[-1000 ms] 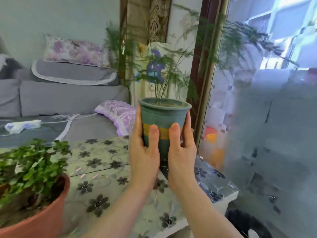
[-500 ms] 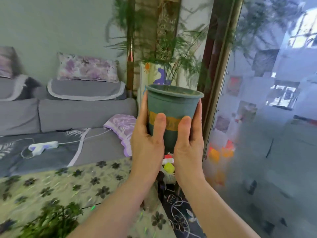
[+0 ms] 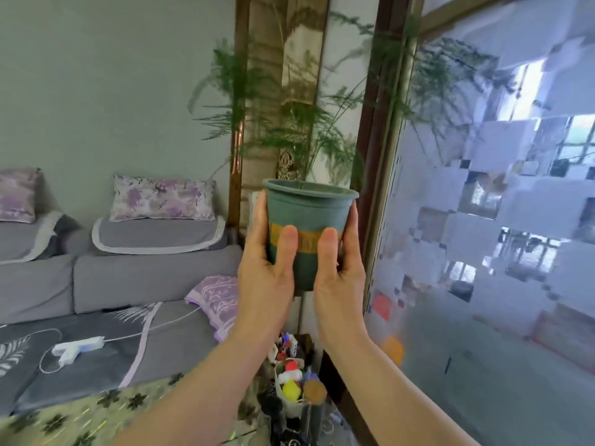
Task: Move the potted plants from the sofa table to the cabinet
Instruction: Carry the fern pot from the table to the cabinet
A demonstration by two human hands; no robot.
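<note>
Pot: green potted plant point(image 3: 307, 233) held up at chest height, off the surface point(image 3: 96, 413), upright so soil stays in.
Grip: left hand point(image 3: 265, 268) & right hand point(image 3: 339, 272) both clasp pot sides, thumbs in front, prob. for balance under tall fronds.
Label: yellow band, writing too blurred to read.
Cabinet: not in view.

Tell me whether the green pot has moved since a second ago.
Yes. The green pot, held between the left hand and right hand, has gone up, away from the flowered table it stood just above before.
</note>
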